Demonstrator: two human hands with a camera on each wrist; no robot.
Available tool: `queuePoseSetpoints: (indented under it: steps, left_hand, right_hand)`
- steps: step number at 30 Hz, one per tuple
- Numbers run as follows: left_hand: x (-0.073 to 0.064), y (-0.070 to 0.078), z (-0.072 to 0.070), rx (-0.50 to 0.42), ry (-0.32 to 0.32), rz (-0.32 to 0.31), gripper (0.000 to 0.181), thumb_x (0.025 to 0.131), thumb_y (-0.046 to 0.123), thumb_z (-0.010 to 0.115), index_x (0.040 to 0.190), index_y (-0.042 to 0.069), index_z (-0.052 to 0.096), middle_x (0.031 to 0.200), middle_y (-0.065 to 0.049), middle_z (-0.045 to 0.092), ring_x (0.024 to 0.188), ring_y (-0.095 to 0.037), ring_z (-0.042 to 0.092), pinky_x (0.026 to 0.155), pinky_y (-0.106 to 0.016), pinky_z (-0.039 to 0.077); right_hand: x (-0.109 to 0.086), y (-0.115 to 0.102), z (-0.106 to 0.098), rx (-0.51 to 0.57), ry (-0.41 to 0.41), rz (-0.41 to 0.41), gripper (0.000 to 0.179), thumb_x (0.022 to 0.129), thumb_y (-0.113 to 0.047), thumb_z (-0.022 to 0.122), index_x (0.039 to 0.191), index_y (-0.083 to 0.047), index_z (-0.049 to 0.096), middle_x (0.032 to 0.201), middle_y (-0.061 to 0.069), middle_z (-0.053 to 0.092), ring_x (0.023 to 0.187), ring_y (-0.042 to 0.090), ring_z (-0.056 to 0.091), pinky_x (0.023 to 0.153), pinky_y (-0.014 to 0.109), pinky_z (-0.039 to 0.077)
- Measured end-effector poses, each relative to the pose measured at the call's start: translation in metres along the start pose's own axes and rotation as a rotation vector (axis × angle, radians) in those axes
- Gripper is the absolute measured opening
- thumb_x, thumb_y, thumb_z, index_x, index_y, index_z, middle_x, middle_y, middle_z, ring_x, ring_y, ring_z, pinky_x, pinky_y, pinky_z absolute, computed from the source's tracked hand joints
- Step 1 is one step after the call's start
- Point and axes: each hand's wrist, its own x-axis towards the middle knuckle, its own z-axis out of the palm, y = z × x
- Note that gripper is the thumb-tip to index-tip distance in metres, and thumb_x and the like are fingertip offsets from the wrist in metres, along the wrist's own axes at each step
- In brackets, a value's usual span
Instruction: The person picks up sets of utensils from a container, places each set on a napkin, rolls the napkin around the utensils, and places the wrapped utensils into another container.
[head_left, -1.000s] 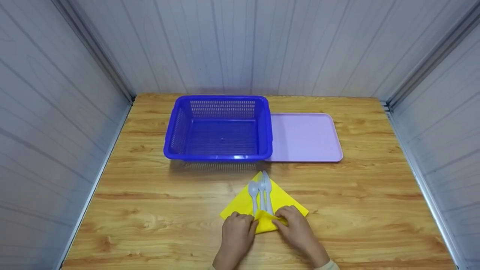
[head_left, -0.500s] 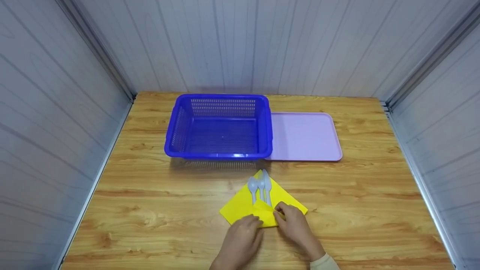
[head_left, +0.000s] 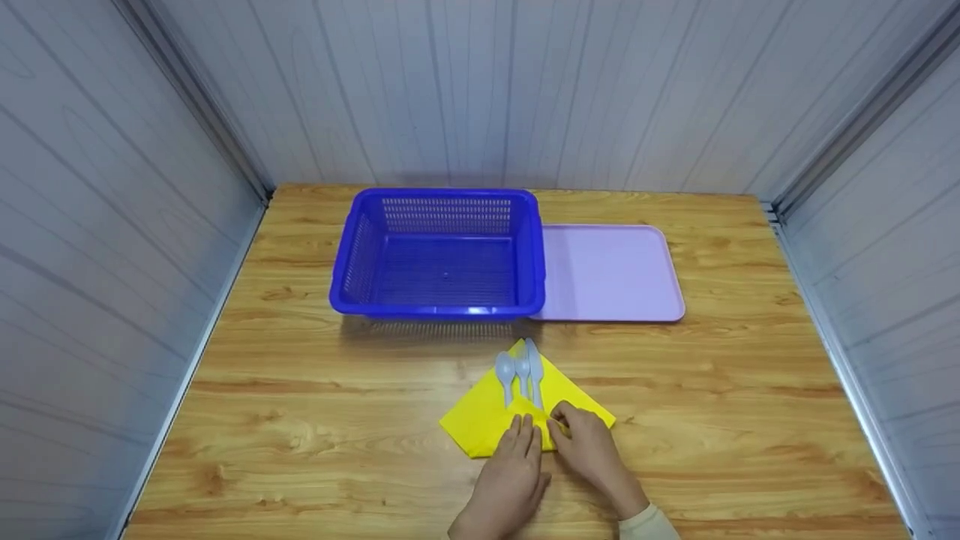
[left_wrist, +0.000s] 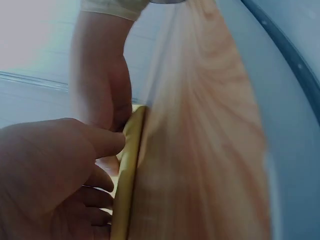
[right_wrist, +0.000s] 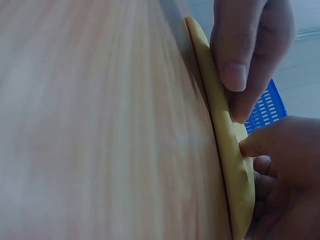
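A yellow napkin (head_left: 480, 424) lies diagonally on the table with its near corner folded up over cutlery handles. A grey spoon (head_left: 505, 369), a grey knife (head_left: 535, 367) and a slimmer piece of cutlery (head_left: 523, 365) between them stick out toward the far corner; the middle one's head is too small to tell. My left hand (head_left: 508, 476) presses the fold with straight fingers. Right of it, my right hand (head_left: 592, 448) pinches the folded edge between thumb and curled fingers. In the right wrist view the napkin's rolled near edge (right_wrist: 225, 135) runs beneath both hands.
A blue plastic basket (head_left: 439, 310) stands beyond the napkin at the back. Beside its right wall lies a flat pink tray (head_left: 611, 274), partly hidden by the basket. Pale panel walls enclose the wooden table (head_left: 300, 435) on the left, back and right.
The near corner of the napkin has been turned farther up over the handles. My left hand let go of the edge and moved right, onto the fold. The right hand stays nearly in place.
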Motion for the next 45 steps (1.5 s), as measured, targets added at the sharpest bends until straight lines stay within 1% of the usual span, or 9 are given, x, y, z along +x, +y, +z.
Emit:
queuePoseSetpoints:
  steps: [6, 11, 24, 28, 31, 33, 37, 42, 45]
  left_hand:
    - [-0.003, 0.000, 0.008, 0.071, 0.001, 0.023, 0.071, 0.095, 0.047, 0.057, 0.149, 0.006, 0.037, 0.158, -0.016, 0.021, 0.146, -0.030, 0.014, 0.115, -0.039, 0.020]
    - [-0.008, -0.001, 0.015, 0.072, 0.017, 0.025, 0.074, 0.094, 0.047, 0.059, 0.152, 0.011, 0.032, 0.159, -0.015, 0.019, 0.146, -0.030, 0.012, 0.115, -0.040, 0.020]
    - [-0.011, -0.007, 0.024, 0.044, -0.018, 0.029, 0.074, 0.100, 0.050, 0.041, 0.157, 0.014, 0.011, 0.162, -0.010, 0.003, 0.147, -0.026, -0.002, 0.116, -0.040, 0.012]
    - [-0.009, -0.009, 0.025, 0.066, -0.034, 0.030, 0.073, 0.100, 0.051, 0.035, 0.157, 0.016, 0.007, 0.163, -0.008, -0.001, 0.147, -0.024, -0.006, 0.117, -0.039, 0.009]
    - [-0.006, -0.010, 0.025, 0.080, -0.036, 0.037, 0.072, 0.100, 0.052, 0.032, 0.157, 0.016, 0.006, 0.163, -0.007, -0.003, 0.147, -0.024, -0.008, 0.117, -0.039, 0.007]
    - [-0.005, -0.011, 0.025, 0.083, -0.038, 0.037, 0.073, 0.100, 0.052, 0.033, 0.157, 0.016, 0.005, 0.163, -0.008, -0.004, 0.147, -0.024, -0.009, 0.117, -0.039, 0.007]
    - [-0.006, -0.012, 0.023, 0.088, -0.037, 0.031, 0.074, 0.100, 0.052, 0.034, 0.157, 0.015, 0.004, 0.162, -0.008, -0.004, 0.147, -0.025, -0.009, 0.117, -0.039, 0.007]
    - [-0.006, -0.011, 0.021, 0.091, -0.024, 0.035, 0.076, 0.099, 0.052, 0.037, 0.157, 0.015, 0.007, 0.162, -0.009, -0.001, 0.147, -0.025, -0.005, 0.117, -0.039, 0.007]
    - [-0.005, -0.010, 0.019, 0.098, 0.003, 0.047, 0.076, 0.099, 0.053, 0.041, 0.157, 0.014, 0.011, 0.162, -0.010, 0.003, 0.147, -0.026, -0.002, 0.117, -0.039, 0.009]
  right_hand:
    - [-0.002, 0.000, 0.003, -0.015, 0.006, 0.002, 0.005, 0.090, -0.012, 0.069, 0.088, -0.012, 0.064, 0.080, -0.004, 0.063, 0.070, 0.009, 0.054, 0.064, 0.033, 0.049]
    - [-0.005, 0.000, 0.007, -0.040, -0.023, 0.002, 0.005, 0.091, -0.014, 0.068, 0.089, -0.012, 0.064, 0.080, -0.003, 0.062, 0.069, 0.009, 0.053, 0.063, 0.032, 0.048]
    - [-0.009, -0.004, 0.011, -0.126, 0.016, -0.047, 0.008, 0.091, -0.017, 0.067, 0.088, -0.010, 0.064, 0.080, -0.005, 0.053, 0.070, 0.010, 0.049, 0.062, 0.030, 0.047]
    - [-0.009, -0.002, 0.004, -0.203, 0.116, -0.066, 0.013, 0.087, -0.019, 0.072, 0.091, -0.008, 0.066, 0.087, 0.003, 0.057, 0.079, 0.020, 0.054, 0.070, 0.038, 0.045]
    - [-0.009, 0.002, -0.003, -0.226, 0.230, 0.004, 0.026, 0.084, -0.020, 0.075, 0.098, -0.002, 0.065, 0.100, 0.013, 0.058, 0.092, 0.032, 0.054, 0.075, 0.047, 0.044]
    - [-0.010, 0.005, -0.008, -0.223, 0.262, 0.070, 0.037, 0.083, -0.023, 0.076, 0.105, 0.002, 0.063, 0.107, 0.019, 0.057, 0.097, 0.038, 0.053, 0.078, 0.051, 0.043]
    - [-0.008, 0.009, -0.017, -0.148, 0.209, 0.193, 0.047, 0.083, -0.026, 0.077, 0.112, 0.007, 0.060, 0.103, 0.022, 0.061, 0.092, 0.040, 0.058, 0.078, 0.053, 0.047]
    - [-0.005, 0.009, -0.026, 0.113, 0.098, 0.313, 0.027, 0.088, -0.014, 0.070, 0.106, 0.006, 0.065, 0.094, 0.014, 0.068, 0.083, 0.027, 0.064, 0.072, 0.045, 0.053]
    - [-0.005, 0.008, -0.031, 0.262, 0.043, 0.329, 0.022, 0.090, -0.012, 0.068, 0.104, 0.003, 0.064, 0.091, 0.009, 0.065, 0.077, 0.021, 0.059, 0.069, 0.038, 0.051]
